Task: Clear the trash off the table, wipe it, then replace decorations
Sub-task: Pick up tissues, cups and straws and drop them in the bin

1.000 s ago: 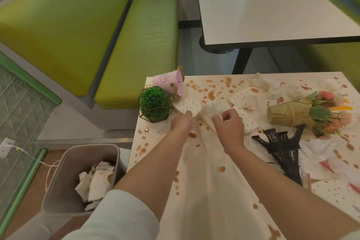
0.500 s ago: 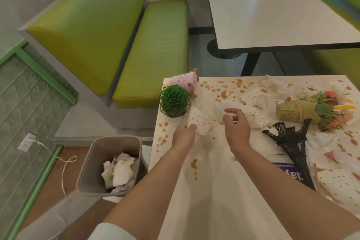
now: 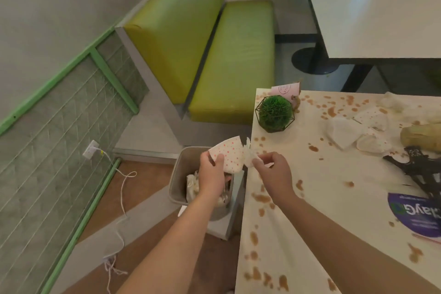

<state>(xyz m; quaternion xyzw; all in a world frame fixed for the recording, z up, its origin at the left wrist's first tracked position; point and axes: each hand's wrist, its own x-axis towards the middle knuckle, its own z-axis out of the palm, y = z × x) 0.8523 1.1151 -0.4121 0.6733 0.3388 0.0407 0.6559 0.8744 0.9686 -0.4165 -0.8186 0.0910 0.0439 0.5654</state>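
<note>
Both hands have left the table point(image 3: 334, 198) since a moment ago, and now the left hand point(image 3: 212, 178) grips the dotted paper cup point(image 3: 229, 156) over the bin point(image 3: 177, 174) at lower middle while the right hand point(image 3: 274, 173) pinches a white tissue point(image 3: 250, 160), so I think dropping both in comes next.

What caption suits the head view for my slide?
Left hand holds a dotted napkin over the bin; right hand pinches tissue.
</note>
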